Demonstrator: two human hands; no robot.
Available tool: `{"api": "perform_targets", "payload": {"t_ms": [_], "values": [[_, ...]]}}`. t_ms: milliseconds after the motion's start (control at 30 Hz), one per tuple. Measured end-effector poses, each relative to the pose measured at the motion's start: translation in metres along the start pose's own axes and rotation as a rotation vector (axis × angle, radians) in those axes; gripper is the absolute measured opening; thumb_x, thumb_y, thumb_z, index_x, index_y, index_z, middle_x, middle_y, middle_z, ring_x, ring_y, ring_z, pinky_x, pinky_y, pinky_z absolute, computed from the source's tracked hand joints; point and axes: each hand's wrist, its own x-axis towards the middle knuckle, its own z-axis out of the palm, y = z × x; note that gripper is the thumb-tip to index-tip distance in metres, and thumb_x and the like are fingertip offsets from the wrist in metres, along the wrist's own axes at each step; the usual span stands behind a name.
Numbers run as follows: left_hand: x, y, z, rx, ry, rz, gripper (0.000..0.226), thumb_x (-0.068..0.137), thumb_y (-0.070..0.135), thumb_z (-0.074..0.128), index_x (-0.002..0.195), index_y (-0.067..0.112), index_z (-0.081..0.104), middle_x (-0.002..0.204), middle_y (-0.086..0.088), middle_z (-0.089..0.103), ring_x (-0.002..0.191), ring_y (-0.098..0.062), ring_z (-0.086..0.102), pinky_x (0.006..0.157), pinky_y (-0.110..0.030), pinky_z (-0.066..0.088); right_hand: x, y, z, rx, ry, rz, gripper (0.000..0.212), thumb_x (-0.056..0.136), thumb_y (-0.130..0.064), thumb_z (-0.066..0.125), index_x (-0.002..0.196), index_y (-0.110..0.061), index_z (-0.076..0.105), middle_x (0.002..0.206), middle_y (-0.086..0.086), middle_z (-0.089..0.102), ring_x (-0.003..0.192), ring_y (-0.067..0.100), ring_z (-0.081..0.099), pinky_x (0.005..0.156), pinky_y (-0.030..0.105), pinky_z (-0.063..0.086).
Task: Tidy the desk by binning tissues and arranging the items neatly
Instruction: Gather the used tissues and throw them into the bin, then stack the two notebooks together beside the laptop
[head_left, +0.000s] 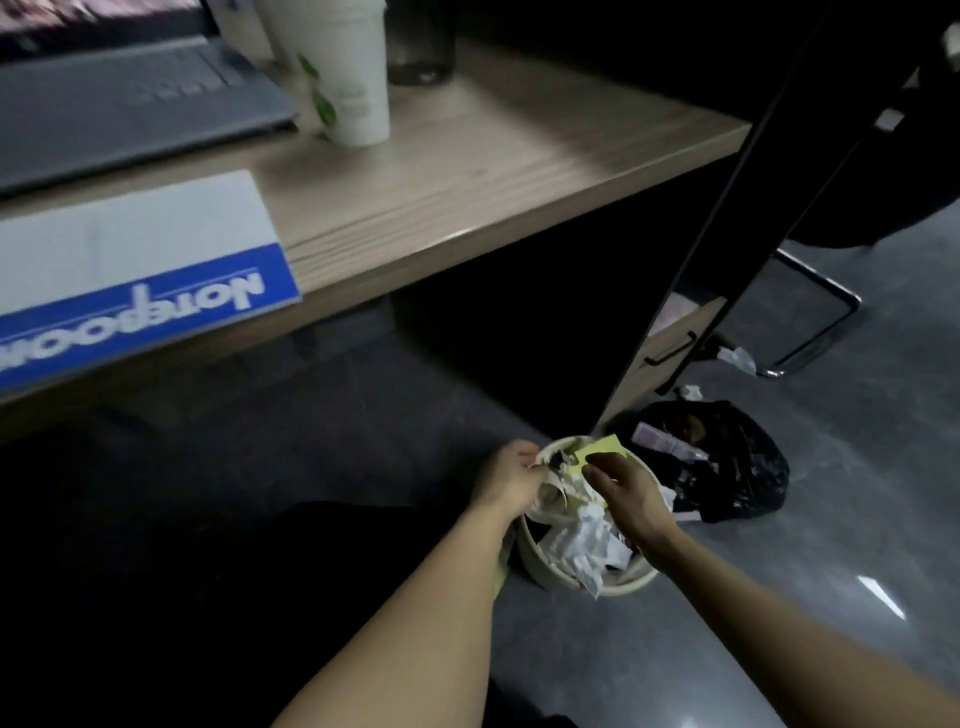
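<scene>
A round cream waste bin (537, 564) stands on the grey floor below the desk, packed with crumpled white tissues (587, 540) and paper. Both hands hover over its far rim. My left hand (511, 475) has its fingers pinched together at the rim, on a small scrap that I cannot make out. My right hand (626, 491) pinches a pale yellow slip of paper (600, 451) just above the rubbish. On the wooden desk (467, 171) lie a blue and white notebook (130, 265), a grey laptop (114, 98) and a white paper cup (345, 73).
A black rubbish bag (727, 467) sits on the floor right of the bin. Two tissue scraps (737, 358) lie near a chair's metal base (815, 322). A dark panel (727, 218) leans down beside the desk. A dark bottle (421, 41) stands behind the cup.
</scene>
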Motion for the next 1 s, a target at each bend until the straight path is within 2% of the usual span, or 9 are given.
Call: {"api": "perform_targets", "payload": {"t_ms": [67,167,233,300,433,600,767,867,1000], "values": [[-0.014,0.007,-0.014,-0.041,0.044,0.040,0.039,0.086,0.019,0.065,0.125,0.016,0.059,0.124,-0.002,0.065,0.110,-0.021,0.063,0.096,-0.032,0.048,-0.005,-0.021,0.002,-0.021,0.008,-0.056,0.031,0.095,-0.035,0.059,0.117,-0.015,0.066,0.108,-0.003,0.069,0.099,0.011,0.063,0.078,0.020,0.045],[-0.037,0.020,-0.034,-0.056,0.096,0.146,0.033,0.086,0.023,0.065,0.119,0.025,0.060,0.116,0.007,0.065,0.109,-0.014,0.062,0.094,-0.030,0.048,-0.015,-0.051,0.002,-0.029,0.002,-0.153,0.024,0.095,-0.034,0.058,0.113,-0.020,0.065,0.101,-0.005,0.069,0.090,0.005,0.063,0.070,0.013,0.044],[-0.057,0.030,-0.050,-0.047,0.131,0.236,0.029,0.086,0.027,0.067,0.114,0.032,0.060,0.111,0.014,0.064,0.105,-0.009,0.061,0.088,-0.025,0.047,-0.022,-0.071,0.001,-0.003,-0.002,-0.219,0.024,0.096,-0.030,0.059,0.114,-0.016,0.065,0.103,-0.003,0.069,0.095,0.010,0.065,0.077,0.020,0.048],[-0.080,0.039,-0.071,-0.023,0.165,0.313,0.030,0.086,0.029,0.068,0.115,0.034,0.061,0.110,0.018,0.064,0.104,-0.005,0.060,0.090,-0.025,0.047,-0.029,-0.091,-0.001,-0.013,-0.002,-0.282,0.025,0.096,-0.029,0.059,0.116,-0.014,0.065,0.107,-0.002,0.069,0.100,0.011,0.064,0.084,0.027,0.047],[-0.129,0.055,-0.119,0.018,0.264,0.408,0.033,0.086,0.027,0.069,0.118,0.029,0.063,0.113,0.013,0.066,0.107,-0.007,0.061,0.094,-0.030,0.049,-0.041,-0.138,-0.002,-0.017,0.000,-0.376,0.026,0.095,-0.029,0.061,0.116,-0.015,0.067,0.109,-0.005,0.069,0.104,0.008,0.063,0.093,0.029,0.048],[-0.185,0.086,-0.166,0.013,0.358,0.542,0.035,0.086,0.023,0.071,0.120,0.025,0.063,0.113,0.011,0.067,0.104,-0.005,0.062,0.092,-0.024,0.049,-0.060,-0.211,-0.001,-0.008,0.017,-0.517,0.015,0.092,-0.026,0.065,0.105,-0.018,0.069,0.098,-0.006,0.071,0.096,0.006,0.066,0.084,0.020,0.048],[-0.231,0.119,-0.216,0.015,0.434,0.698,0.032,0.087,0.020,0.070,0.117,0.027,0.063,0.110,0.013,0.068,0.095,0.004,0.064,0.080,-0.010,0.047,-0.084,-0.281,0.002,-0.039,0.057,-0.681,0.008,0.091,-0.029,0.066,0.096,-0.024,0.069,0.089,-0.010,0.072,0.082,-0.005,0.063,0.075,0.015,0.046],[-0.251,0.126,-0.245,0.033,0.487,0.773,0.025,0.087,0.023,0.069,0.110,0.034,0.063,0.108,0.015,0.069,0.094,0.004,0.066,0.081,-0.017,0.052,-0.092,-0.314,0.008,-0.071,0.091,-0.769,0.009,0.090,-0.031,0.065,0.092,-0.023,0.069,0.087,-0.010,0.070,0.081,-0.001,0.062,0.074,0.020,0.046],[-0.267,0.121,-0.291,0.154,0.610,0.781,0.023,0.088,0.029,0.067,0.110,0.036,0.062,0.110,0.020,0.066,0.102,0.005,0.061,0.086,-0.023,0.052,-0.092,-0.352,0.025,-0.157,0.083,-0.841,0.013,0.090,-0.034,0.065,0.097,-0.023,0.067,0.097,-0.010,0.068,0.093,0.007,0.059,0.079,0.027,0.039]]}}
